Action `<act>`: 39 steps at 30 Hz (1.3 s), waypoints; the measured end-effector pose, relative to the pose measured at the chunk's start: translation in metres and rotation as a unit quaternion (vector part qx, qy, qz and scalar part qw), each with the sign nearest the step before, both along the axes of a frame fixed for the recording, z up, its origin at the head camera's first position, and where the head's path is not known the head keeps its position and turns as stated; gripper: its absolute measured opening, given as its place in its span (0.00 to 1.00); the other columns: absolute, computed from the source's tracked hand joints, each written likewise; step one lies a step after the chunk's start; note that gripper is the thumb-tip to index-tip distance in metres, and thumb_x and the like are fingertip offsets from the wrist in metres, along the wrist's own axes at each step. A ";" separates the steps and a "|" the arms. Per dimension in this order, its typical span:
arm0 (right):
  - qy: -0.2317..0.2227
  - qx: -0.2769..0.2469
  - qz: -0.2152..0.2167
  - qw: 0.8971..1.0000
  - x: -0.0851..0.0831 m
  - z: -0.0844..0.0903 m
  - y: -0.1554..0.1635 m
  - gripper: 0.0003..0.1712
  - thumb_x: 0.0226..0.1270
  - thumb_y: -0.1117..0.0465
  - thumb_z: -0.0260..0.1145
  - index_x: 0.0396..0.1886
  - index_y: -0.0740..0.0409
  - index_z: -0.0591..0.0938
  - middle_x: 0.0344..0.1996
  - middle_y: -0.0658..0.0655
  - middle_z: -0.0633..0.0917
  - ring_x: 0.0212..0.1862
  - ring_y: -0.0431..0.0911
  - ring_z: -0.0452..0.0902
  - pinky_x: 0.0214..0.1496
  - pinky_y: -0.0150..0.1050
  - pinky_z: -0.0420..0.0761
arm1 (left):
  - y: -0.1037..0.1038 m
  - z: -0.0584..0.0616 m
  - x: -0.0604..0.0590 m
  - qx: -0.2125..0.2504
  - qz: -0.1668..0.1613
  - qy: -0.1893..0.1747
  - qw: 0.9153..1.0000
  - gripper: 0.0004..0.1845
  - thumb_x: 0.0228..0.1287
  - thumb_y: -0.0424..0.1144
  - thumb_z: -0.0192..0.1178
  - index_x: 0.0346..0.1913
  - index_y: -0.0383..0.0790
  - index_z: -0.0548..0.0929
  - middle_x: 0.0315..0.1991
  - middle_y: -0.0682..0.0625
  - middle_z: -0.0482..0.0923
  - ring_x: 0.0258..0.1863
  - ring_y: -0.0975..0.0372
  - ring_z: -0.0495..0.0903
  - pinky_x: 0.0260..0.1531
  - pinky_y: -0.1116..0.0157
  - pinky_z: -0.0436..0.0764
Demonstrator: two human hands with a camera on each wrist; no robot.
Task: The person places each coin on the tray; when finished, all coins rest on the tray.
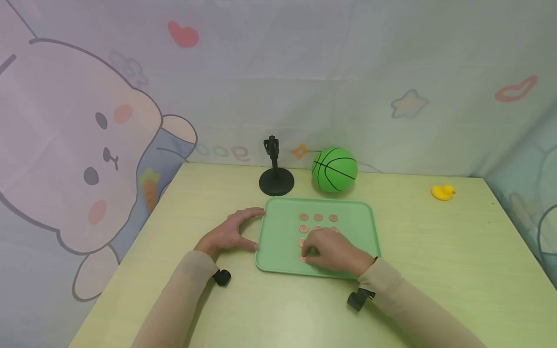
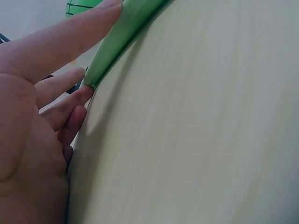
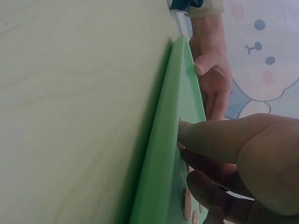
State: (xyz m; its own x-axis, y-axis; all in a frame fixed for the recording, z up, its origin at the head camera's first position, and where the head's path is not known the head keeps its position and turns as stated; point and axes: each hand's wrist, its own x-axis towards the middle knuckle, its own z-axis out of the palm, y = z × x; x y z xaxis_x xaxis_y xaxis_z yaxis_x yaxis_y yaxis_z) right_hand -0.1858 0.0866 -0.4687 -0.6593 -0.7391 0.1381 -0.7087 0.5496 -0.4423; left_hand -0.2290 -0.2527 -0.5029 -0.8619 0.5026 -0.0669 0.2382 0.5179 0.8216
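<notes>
A green tray point(image 1: 278, 237) lies on the table, bearing several copper-coloured coins point(image 1: 318, 217) set out in rows. My right hand point(image 1: 332, 251) reaches over the tray from the right and pinches a coin point(image 1: 302, 258) at the near left of the rows, thumb and fingertips down at the tray's surface. In the right wrist view, the coin's edge shows beside the thumb point(image 3: 201, 135); the hand hides part of the rows. My left hand point(image 1: 226, 236) is spread at the tray's left side, thumb and forefinger touching the rim point(image 2: 105, 58).
Behind the tray stand a black stand with a round base point(image 1: 276, 181) and a green ball point(image 1: 334, 169) with black lines. A yellow toy duck point(image 1: 442, 192) sits at the far right of the table. A printed cloth point(image 1: 261, 72) hangs behind the table.
</notes>
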 end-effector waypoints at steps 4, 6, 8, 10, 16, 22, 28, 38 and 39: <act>-0.004 -0.009 0.001 1.000 -0.001 -0.001 -0.002 0.03 0.61 0.62 0.79 0.31 0.49 0.93 0.28 0.40 0.88 0.31 0.36 0.76 0.39 0.31 0.78 | 0.000 0.000 0.000 0.000 0.001 0.001 1.000 0.53 0.43 0.43 0.87 0.76 0.52 0.73 0.80 0.50 0.64 0.81 0.49 0.56 0.80 0.39 0.51; -0.006 -0.012 0.001 1.000 -0.001 -0.002 -0.002 0.03 0.61 0.63 0.79 0.31 0.49 0.93 0.28 0.40 0.88 0.32 0.38 0.76 0.38 0.30 0.78 | 0.000 -0.001 0.000 -0.001 0.000 0.001 1.000 0.52 0.44 0.43 0.86 0.76 0.52 0.73 0.80 0.49 0.64 0.81 0.49 0.56 0.80 0.40 0.51; -0.006 -0.013 0.000 1.000 -0.001 -0.003 -0.002 0.03 0.61 0.63 0.79 0.31 0.49 0.93 0.28 0.40 0.88 0.32 0.38 0.77 0.38 0.30 0.77 | 0.000 -0.001 -0.001 -0.001 -0.001 0.002 1.000 0.52 0.44 0.43 0.86 0.76 0.52 0.73 0.80 0.49 0.64 0.81 0.49 0.56 0.80 0.40 0.52; -0.007 -0.015 0.000 1.000 -0.001 -0.004 -0.002 0.03 0.61 0.63 0.79 0.31 0.49 0.93 0.28 0.41 0.88 0.32 0.39 0.78 0.38 0.30 0.78 | 0.000 -0.001 -0.001 -0.001 -0.001 0.002 1.000 0.52 0.44 0.43 0.86 0.76 0.52 0.73 0.80 0.50 0.64 0.81 0.49 0.56 0.80 0.40 0.52; -0.008 -0.021 -0.002 1.000 -0.001 -0.004 -0.003 0.03 0.61 0.63 0.79 0.31 0.50 0.93 0.29 0.42 0.89 0.35 0.37 0.80 0.39 0.31 0.80 | 0.000 -0.001 -0.001 -0.001 -0.002 0.002 1.000 0.52 0.44 0.44 0.86 0.76 0.52 0.73 0.80 0.49 0.63 0.81 0.48 0.56 0.80 0.39 0.51; -0.006 -0.028 -0.003 1.000 -0.002 -0.004 -0.004 0.02 0.62 0.62 0.79 0.30 0.50 0.93 0.28 0.42 0.89 0.35 0.38 0.81 0.40 0.32 0.81 | 0.000 0.001 -0.002 0.000 -0.005 0.006 1.000 0.53 0.43 0.43 0.86 0.76 0.51 0.72 0.80 0.49 0.64 0.81 0.49 0.56 0.80 0.40 0.51; -0.001 -0.040 -0.006 0.999 -0.004 -0.003 0.004 0.05 0.62 0.61 0.78 0.29 0.46 0.91 0.28 0.39 0.86 0.31 0.35 0.76 0.38 0.31 0.79 | 0.000 0.001 -0.003 0.005 -0.006 0.007 1.000 0.53 0.43 0.42 0.86 0.76 0.51 0.73 0.79 0.49 0.64 0.81 0.49 0.56 0.80 0.40 0.51; -0.031 -0.060 -0.086 0.994 -0.014 0.004 0.060 0.04 0.64 0.61 0.78 0.34 0.48 0.89 0.32 0.41 0.86 0.37 0.43 0.85 0.40 0.35 0.83 | 0.000 0.000 -0.002 0.006 -0.001 0.000 1.000 0.52 0.43 0.42 0.86 0.76 0.51 0.73 0.79 0.50 0.65 0.81 0.49 0.56 0.80 0.40 0.50; -0.033 -0.059 -0.095 0.993 -0.015 0.004 0.068 0.04 0.64 0.61 0.78 0.36 0.50 0.89 0.33 0.42 0.86 0.38 0.43 0.84 0.40 0.35 0.83 | 0.000 0.000 -0.002 0.007 -0.002 0.000 1.000 0.52 0.44 0.42 0.86 0.76 0.51 0.73 0.79 0.49 0.65 0.80 0.49 0.56 0.80 0.39 0.50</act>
